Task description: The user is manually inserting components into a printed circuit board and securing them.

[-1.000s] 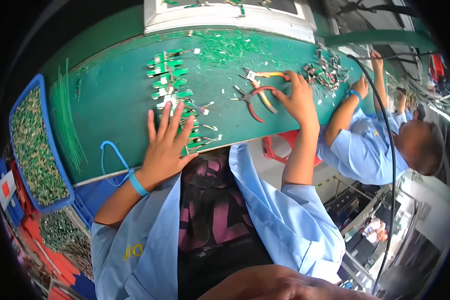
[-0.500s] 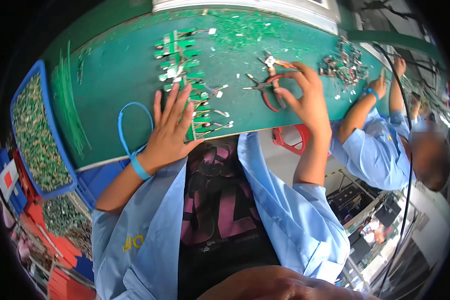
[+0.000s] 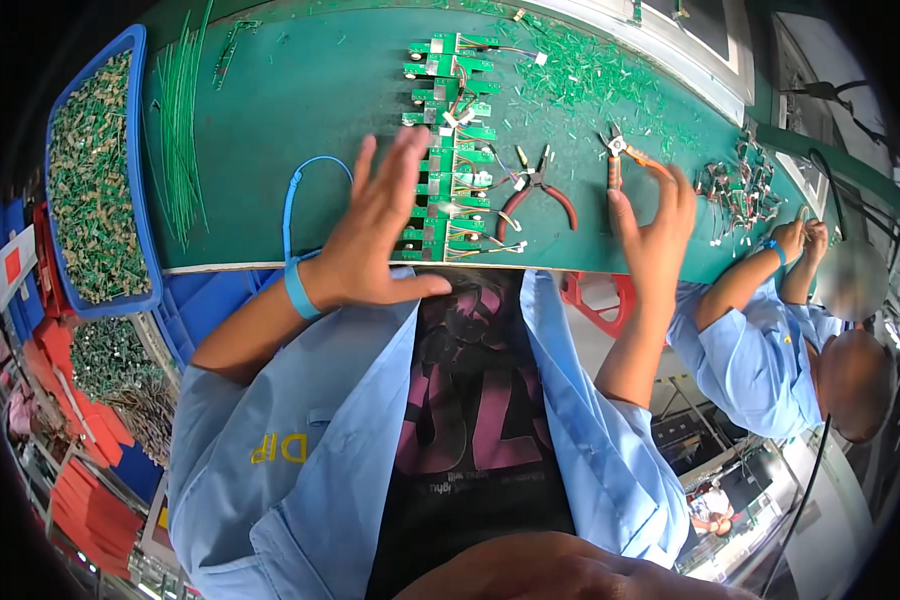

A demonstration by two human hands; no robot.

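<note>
A strip of joined green circuit boards [image 3: 438, 150] with short wires and white connectors stands lengthwise on the green bench. Beside its left edge is my left hand [image 3: 375, 235], fingers stretched out and thumb apart, holding nothing. My right hand [image 3: 660, 235] has its thumb and fingers on the two handles of orange-handled pliers [image 3: 616, 165]; their silver jaws point away from me. Between the boards and that hand, red-handled pliers [image 3: 536, 190] lie on the bench with handles spread, untouched. A blue wrist strap [image 3: 300, 290] with a cord is on my left wrist.
Green clippings [image 3: 590, 75] are scattered at the back. A pile of wired parts [image 3: 740, 195] lies at right, near a co-worker's hands [image 3: 800, 237]. Thin green strips [image 3: 178, 130] and a blue bin [image 3: 150, 200] of small boards are at left.
My right hand has let go of the red-handled pliers and moved onto the orange-handled ones. My left hand has come off the boards to their left edge. The view has shifted.
</note>
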